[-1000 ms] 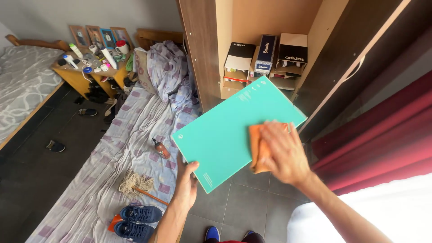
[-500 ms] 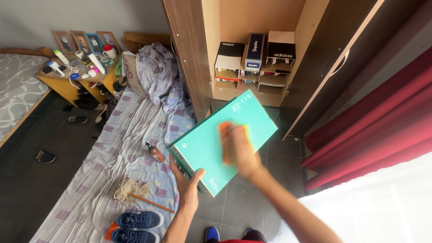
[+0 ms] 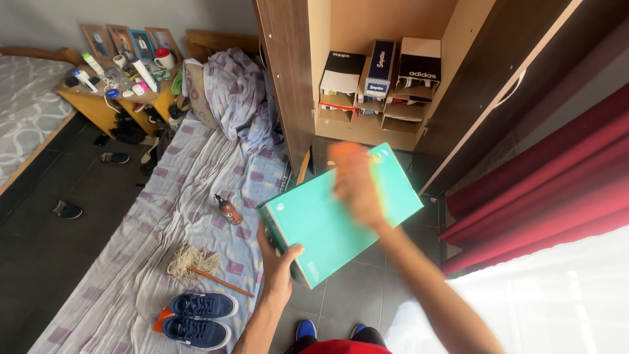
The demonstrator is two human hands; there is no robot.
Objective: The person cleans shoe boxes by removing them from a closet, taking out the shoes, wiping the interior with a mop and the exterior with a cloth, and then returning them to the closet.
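Two hands [image 3: 278,265] [image 3: 354,180], one teal box [image 3: 321,226]

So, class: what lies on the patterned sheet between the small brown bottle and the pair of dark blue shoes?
In the head view, a mop head with an orange stick lies between the brown bottle and the blue shoes.

Bright daylight floods in from about four o'clock, blowing out that corner to white glare, while the right hand [image 3: 357,183] is smeared by motion blur and straight lines bow toward the edges.

Both hands [image 3: 278,262] forward, right [image 3: 357,183] blurred
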